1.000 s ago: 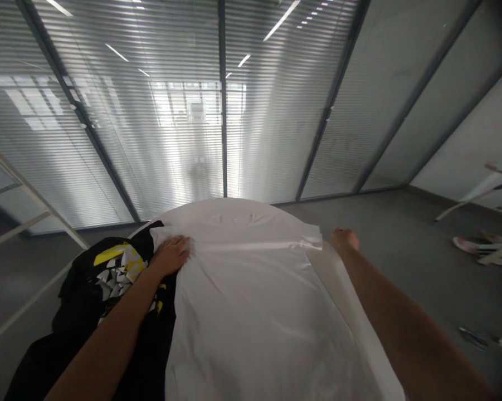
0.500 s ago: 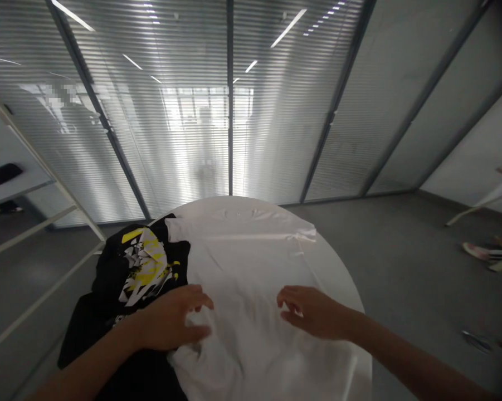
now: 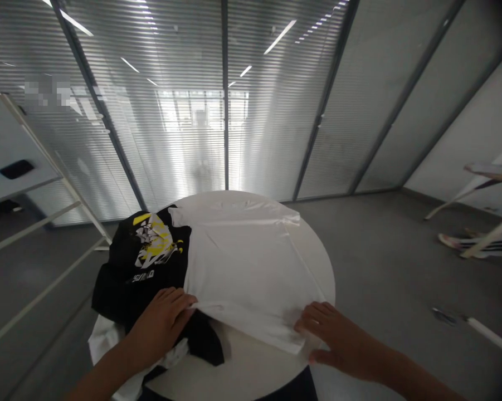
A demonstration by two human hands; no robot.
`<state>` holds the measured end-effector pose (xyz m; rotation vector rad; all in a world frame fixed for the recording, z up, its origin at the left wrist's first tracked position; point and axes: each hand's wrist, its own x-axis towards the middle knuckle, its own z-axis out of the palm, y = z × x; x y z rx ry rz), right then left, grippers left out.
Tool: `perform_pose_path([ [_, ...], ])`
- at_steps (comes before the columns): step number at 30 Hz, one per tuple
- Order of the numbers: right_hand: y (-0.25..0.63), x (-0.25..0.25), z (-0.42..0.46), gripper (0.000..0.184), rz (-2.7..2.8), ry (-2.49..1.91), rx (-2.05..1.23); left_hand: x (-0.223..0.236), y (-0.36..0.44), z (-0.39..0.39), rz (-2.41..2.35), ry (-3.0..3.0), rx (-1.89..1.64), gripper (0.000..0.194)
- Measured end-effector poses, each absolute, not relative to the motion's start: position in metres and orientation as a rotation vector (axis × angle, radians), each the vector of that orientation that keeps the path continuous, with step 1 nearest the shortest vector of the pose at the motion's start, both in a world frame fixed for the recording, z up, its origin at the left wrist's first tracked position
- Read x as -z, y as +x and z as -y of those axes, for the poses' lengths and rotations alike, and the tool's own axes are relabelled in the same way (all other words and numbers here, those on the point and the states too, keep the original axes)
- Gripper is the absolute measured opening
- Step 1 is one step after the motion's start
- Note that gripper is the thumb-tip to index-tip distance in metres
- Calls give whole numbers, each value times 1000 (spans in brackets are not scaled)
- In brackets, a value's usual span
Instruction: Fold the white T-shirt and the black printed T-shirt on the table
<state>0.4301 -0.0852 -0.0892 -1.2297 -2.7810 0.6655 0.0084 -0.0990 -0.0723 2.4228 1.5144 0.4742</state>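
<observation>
A white T-shirt (image 3: pixel 246 267) lies spread on a round white table (image 3: pixel 251 356), its collar end away from me and its hem near me. At the left corner of the hem, my left hand (image 3: pixel 162 323) is closed on the fabric, lifting the edge slightly. My right hand (image 3: pixel 338 337) rests its fingertips at the right corner of the hem, thumb spread apart from them. A crumpled black garment (image 3: pixel 121 289) with a yellow and white print lies left of the T-shirt, partly under my left forearm. Some white cloth (image 3: pixel 104 337) hangs below it.
A whiteboard on a pale frame (image 3: pixel 45 147) stands to the left, with a dark eraser-like object (image 3: pixel 16 169) on it. Glass partitions with blinds (image 3: pixel 184 139) rise behind the table. At right, another table's legs (image 3: pixel 491 234) and a person's foot (image 3: pixel 451 240) show.
Both hands have moved apart to the hem's corners. The near part of the T-shirt now lies flatter, and its hem and the bare table front have come into view.
</observation>
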Motion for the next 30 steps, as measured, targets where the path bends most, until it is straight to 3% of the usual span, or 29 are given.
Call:
perform_pose_path([
  [2, 430, 89, 88, 28, 2748, -1219, -635, 65, 8, 100, -1525, 2252, -600, 31],
  [7, 412, 86, 100, 25, 2659, -1335, -486, 43, 14, 94, -1618, 1910, -918, 37],
  [14, 360, 115, 104, 32, 2658, -1331, -223, 37, 20, 87, -1721, 1661, -1073, 32],
  [18, 358, 120, 93, 9, 2751, -1274, -100, 38, 17, 92, -1708, 1540, -1068, 35],
  [21, 371, 112, 91, 11, 2696, -1172, -223, 41, 14, 101, -1741, 1555, -974, 38],
  [25, 393, 101, 100, 22, 2293, -1330, -680, 47, 15, 120, -1824, 1675, -778, 46],
  [30, 406, 101, 107, 31, 2224, -1419, -875, 54, 24, 146, -1765, 1812, -453, 77],
])
